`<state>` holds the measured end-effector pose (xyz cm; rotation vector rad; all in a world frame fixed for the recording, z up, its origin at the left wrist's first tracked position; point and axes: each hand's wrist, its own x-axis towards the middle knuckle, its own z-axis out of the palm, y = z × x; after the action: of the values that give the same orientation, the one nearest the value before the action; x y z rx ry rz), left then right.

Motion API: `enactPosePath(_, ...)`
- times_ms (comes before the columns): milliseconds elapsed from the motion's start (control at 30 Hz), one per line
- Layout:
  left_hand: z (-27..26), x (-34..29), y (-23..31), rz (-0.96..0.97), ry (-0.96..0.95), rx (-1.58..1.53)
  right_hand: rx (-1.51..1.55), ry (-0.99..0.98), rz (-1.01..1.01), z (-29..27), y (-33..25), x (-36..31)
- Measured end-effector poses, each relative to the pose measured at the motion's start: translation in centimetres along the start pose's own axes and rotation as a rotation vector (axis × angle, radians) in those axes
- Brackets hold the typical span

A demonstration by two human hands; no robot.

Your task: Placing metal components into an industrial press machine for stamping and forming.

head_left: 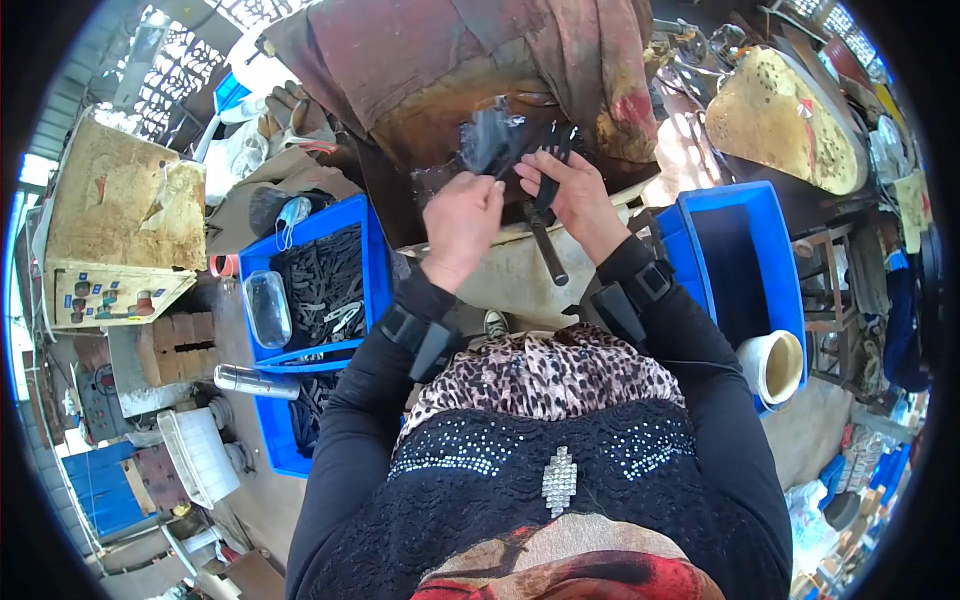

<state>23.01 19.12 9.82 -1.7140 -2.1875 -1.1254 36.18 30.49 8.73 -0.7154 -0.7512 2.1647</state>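
Both my hands are held close together at the mouth of a hooded machine draped with a stained reddish-brown cloth (430, 60). My left hand (462, 228) is closed in a fist, and whatever its fingers grip is hidden. My right hand (580, 200) pinches a dark flat piece (548, 188) between thumb and fingers. Just beyond the hands is a blurred, shiny blue-grey patch (490, 138) whose kind I cannot tell. A dark metal rod (545, 248) sticks out toward me below my right hand.
At left, a blue crate (375, 265) holds many dark flat pieces and a clear plastic tub (267, 310). A steel flask (256, 382) lies across a lower blue crate (283, 450). At right are stacked blue crates (775, 230) and a white bucket (771, 367). A control box (115, 298) stands far left.
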Motion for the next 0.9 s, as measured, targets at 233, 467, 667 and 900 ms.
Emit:
enactPosePath(233,0.3,-1.7,1.2,0.092,-0.113,0.127,-0.023,-0.038,-0.023,-0.3,1.3,0.7)
enactPosePath(467,-0.1,0.4,-1.4,-0.247,-0.159,-0.472,-0.274,-0.201,0.123,-0.1,-0.4,-1.9)
enactPosePath(667,0.9,1.5,-1.5,-0.73,-0.415,-1.326,-0.223,-0.25,0.166,0.0,-0.5,-3.7)
enactPosePath(900,0.4,1.7,-0.6,-0.648,-0.371,-1.321,-0.274,-0.078,0.072,-1.3,-1.8,-4.3)
